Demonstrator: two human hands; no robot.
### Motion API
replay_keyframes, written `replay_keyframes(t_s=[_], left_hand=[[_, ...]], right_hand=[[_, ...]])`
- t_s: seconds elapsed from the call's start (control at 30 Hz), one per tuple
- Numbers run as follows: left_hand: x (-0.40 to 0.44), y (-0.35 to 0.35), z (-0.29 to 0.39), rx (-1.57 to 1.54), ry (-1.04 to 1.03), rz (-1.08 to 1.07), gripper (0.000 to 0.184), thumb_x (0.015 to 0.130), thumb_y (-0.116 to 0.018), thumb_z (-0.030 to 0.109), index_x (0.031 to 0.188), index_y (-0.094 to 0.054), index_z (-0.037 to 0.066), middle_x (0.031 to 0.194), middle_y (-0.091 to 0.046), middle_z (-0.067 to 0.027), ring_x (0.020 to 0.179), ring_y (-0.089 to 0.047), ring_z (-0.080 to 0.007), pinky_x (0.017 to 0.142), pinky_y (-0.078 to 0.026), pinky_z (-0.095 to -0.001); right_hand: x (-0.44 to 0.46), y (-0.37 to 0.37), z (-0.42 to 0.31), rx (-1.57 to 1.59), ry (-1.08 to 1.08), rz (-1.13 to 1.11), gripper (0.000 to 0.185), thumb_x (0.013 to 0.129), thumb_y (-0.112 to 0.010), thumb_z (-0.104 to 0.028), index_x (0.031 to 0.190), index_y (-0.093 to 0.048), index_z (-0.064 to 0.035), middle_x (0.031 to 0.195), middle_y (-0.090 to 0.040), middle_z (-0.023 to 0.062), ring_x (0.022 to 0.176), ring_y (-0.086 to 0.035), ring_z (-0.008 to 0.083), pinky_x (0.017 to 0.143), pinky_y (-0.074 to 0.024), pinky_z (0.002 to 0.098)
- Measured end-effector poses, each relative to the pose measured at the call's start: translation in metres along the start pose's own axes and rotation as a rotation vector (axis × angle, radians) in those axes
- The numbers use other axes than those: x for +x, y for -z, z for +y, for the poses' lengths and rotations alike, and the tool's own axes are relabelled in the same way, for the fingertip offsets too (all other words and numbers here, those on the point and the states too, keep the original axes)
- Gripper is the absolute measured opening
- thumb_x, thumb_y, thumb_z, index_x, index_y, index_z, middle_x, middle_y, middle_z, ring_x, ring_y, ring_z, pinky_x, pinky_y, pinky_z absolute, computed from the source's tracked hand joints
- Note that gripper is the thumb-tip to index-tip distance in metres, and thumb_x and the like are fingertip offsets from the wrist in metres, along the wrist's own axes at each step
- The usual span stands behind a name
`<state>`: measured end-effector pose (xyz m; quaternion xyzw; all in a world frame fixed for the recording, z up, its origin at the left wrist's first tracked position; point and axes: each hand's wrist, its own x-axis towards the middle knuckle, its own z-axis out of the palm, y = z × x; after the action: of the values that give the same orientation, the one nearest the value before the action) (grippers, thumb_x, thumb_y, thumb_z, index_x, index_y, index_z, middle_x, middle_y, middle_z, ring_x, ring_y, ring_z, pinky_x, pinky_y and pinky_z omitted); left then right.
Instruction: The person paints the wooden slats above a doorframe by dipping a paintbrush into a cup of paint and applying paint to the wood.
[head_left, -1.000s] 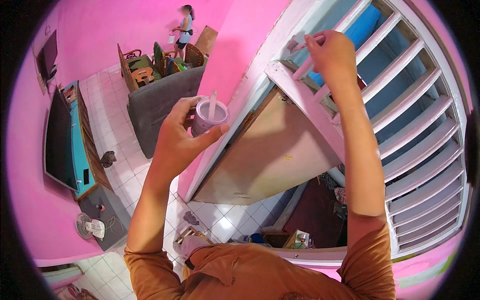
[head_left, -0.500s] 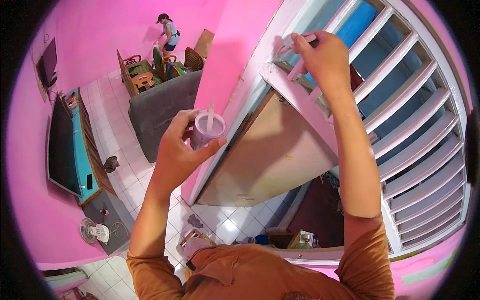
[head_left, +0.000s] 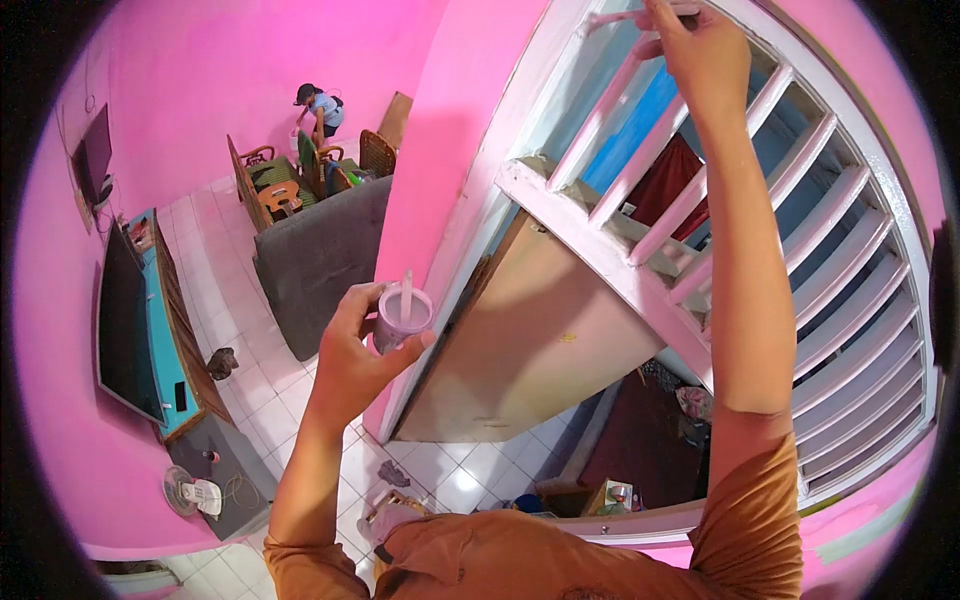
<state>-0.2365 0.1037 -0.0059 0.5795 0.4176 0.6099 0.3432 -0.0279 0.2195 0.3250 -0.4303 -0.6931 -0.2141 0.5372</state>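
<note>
My left hand point(head_left: 352, 352) is wrapped round a small pale-purple paint cup point(head_left: 402, 325), and a flat stick point(head_left: 406, 292) stands up out of it. High at the top of the view, my right hand point(head_left: 705, 50) grips a slim paintbrush point(head_left: 622, 17). The brush's tip points left, at the upper white frame of the barred opening. White slanting bars point(head_left: 668, 220) run below and beside my right hand. A white ledge point(head_left: 590, 245) crosses under the bars, above a beige door point(head_left: 520, 350).
A person point(head_left: 320, 112) bends over near the far pink wall, by wooden chairs point(head_left: 282, 195). A grey sofa back point(head_left: 325, 255) stands behind the door frame. On the left are a television point(head_left: 128, 330), a turquoise cabinet point(head_left: 165, 330) and a small fan point(head_left: 190, 492).
My right hand has moved up and right with the paintbrush, away from the ledge. My left hand and the cup sit lower in view. The far person has bent forward.
</note>
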Motion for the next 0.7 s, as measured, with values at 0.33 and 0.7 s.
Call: replay_keyframes(t_s=[0.33,0.7], left_hand=[[-0.011,-0.003,-0.006,0.001,-0.020,0.037,0.062,0.078,-0.088,0.030,0.123,-0.058,0.000,0.115,-0.059,-0.0081,0.104,-0.061,-0.0169,0.093,-0.050,-0.0327],[-0.018,-0.005,-0.003,-0.008,0.012,-0.011,0.062,0.078,-0.087,0.018,0.128,-0.055,0.000,0.117,-0.061,-0.0063,0.112,-0.061,-0.0153,0.100,-0.048,-0.0314]], right_hand=[[-0.011,0.001,-0.005,0.183,0.270,0.255,0.022,0.096,-0.065,-0.016,0.100,-0.067,0.0055,0.074,-0.072,0.0128,0.058,-0.070,0.0186,0.055,-0.0522,0.0307],[-0.070,-0.019,0.029,0.072,0.241,-0.157,0.030,0.095,-0.061,-0.029,0.096,-0.068,0.0005,0.081,-0.070,0.0220,0.079,-0.068,0.0425,0.073,-0.0537,0.0473]])
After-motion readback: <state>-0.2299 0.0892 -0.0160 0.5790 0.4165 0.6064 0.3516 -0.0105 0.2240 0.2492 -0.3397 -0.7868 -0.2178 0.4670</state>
